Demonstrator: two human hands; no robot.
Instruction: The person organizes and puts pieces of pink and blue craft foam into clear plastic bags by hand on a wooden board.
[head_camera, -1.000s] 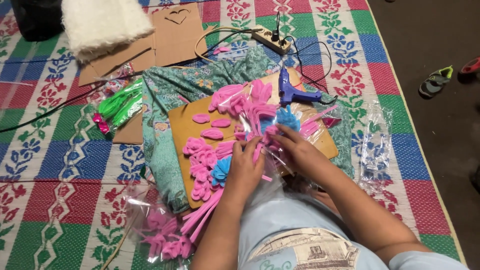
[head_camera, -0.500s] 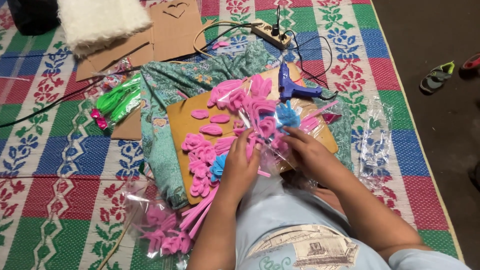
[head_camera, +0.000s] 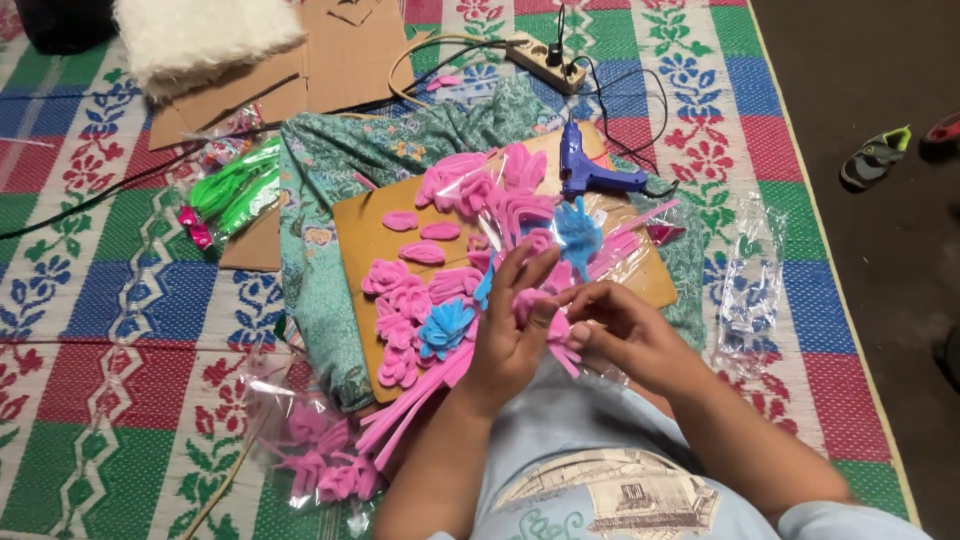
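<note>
Both hands meet over the lap at the lower middle of the view, working one small pink pipe-cleaner piece (head_camera: 545, 318) between them. The left hand (head_camera: 510, 330) has its fingers closed round the piece from the 9 o'clock side, with two fingers raised, while the right hand (head_camera: 615, 335) pinches its 3 o'clock end between thumb and fingertips. To my eye the step is a twist or bend of the fuzzy wire — best done with a firm pinch close to the bend, one hand steady while the other turns, so the loops come out even (a loose grip would likely let the wire spring back). The piece is bright pink, fuzzy and thin, with several short loops or stubs poking out towards 5 o'clock; its exact form is partly hidden by the fingers. At 10 o'clock from the hands a cardboard sheet (head_camera: 360, 235) carries finished pink petals (head_camera: 405, 300) and a blue flower shape (head_camera: 445, 328). A blue glue gun (head_camera: 585, 170) lies at 12 o'clock, and everything rests on a patterned woven mat (head_camera: 120, 380) on the floor.
</note>
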